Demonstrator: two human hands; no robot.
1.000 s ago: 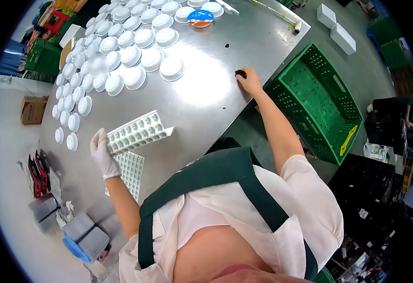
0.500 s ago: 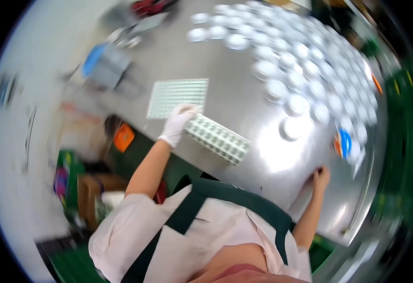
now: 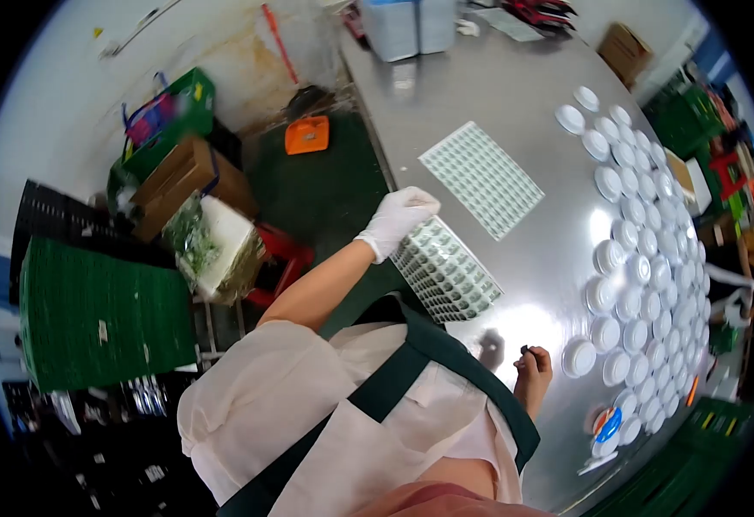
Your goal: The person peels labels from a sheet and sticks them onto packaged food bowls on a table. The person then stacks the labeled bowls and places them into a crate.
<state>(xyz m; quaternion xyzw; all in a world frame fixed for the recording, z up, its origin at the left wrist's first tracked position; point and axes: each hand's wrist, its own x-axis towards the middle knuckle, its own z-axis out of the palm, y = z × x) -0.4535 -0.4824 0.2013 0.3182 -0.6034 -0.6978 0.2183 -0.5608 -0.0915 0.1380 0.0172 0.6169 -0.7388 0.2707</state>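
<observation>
Patterned sheet [image 3: 450, 271] is up in the gloved left hand [image 3: 401, 222], by the edge of the shiny table [image 3: 556, 241]. The left fingers pinch one end of it. A second sheet [image 3: 483, 179] lies flat on the table, not picked up. The bare right hand [image 3: 533, 370] has its fingers curled on a small dark thing [image 3: 525, 350]. Lots of round white tubs [image 3: 606, 334] sit close together. I can't tell if any bits are gone from the sheets.
</observation>
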